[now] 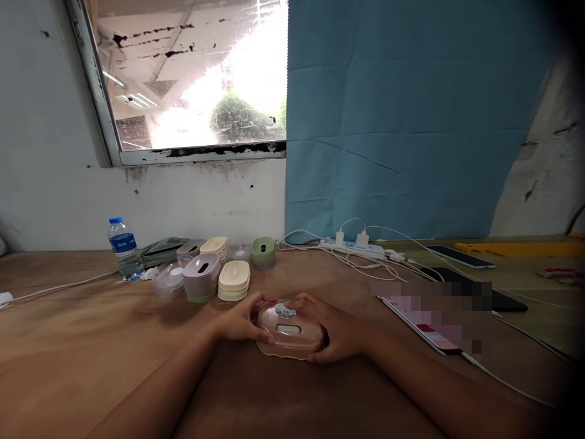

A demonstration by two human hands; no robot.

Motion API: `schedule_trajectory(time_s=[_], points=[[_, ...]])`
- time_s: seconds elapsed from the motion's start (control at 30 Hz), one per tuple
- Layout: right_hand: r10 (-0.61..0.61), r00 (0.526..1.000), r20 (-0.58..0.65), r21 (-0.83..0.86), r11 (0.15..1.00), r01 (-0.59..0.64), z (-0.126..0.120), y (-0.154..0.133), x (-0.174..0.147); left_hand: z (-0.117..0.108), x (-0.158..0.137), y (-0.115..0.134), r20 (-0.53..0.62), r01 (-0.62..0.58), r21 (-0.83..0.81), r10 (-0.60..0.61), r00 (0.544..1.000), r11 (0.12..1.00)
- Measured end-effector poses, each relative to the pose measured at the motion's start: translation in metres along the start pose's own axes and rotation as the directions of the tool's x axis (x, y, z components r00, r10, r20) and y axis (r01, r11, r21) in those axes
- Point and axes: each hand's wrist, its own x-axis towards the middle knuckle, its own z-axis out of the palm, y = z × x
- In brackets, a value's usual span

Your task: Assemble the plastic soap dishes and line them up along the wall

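Note:
A clear plastic container (292,344) with a rounded oblong shape rests on the brown table in front of me. A round patterned sticker sits on its far part, and a pale slot-like handle shows in its middle. My left hand (242,320) grips its left side, thumb on the near edge and fingers round the far side. My right hand (336,329) is curled round the right side, fingertips near the sticker and thumb at the near edge. Beyond my left hand stand a stack of cream lids (234,277) and a stack of lilac lids (201,274).
Behind these are clear round lids (171,277), another cream stack (214,246), and a green-topped stack (263,250). A water bottle (124,250) stands at the left. On the right lie a lit phone (415,323), a power strip (351,247) with white cables, and a dark phone (461,256).

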Motion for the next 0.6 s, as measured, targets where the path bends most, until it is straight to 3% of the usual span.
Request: schedule_trajectory(time_s=[0.4, 0.6], points=[[-0.001, 0.999, -0.035, -0.049, 0.999, -0.001, 0.0017, -0.0035, 0.0005, -0.0001, 0.0016, -0.0002, 0.021, 0.004, -0.042, -0.003, 1.0, 0.999], [-0.001, 1.0, -0.018, -0.065, 0.998, -0.001, 0.0, -0.0035, 0.0001, 0.0004, -0.001, 0.0002, 0.052, -0.019, 0.054, 0.016, 0.999, 0.998]])
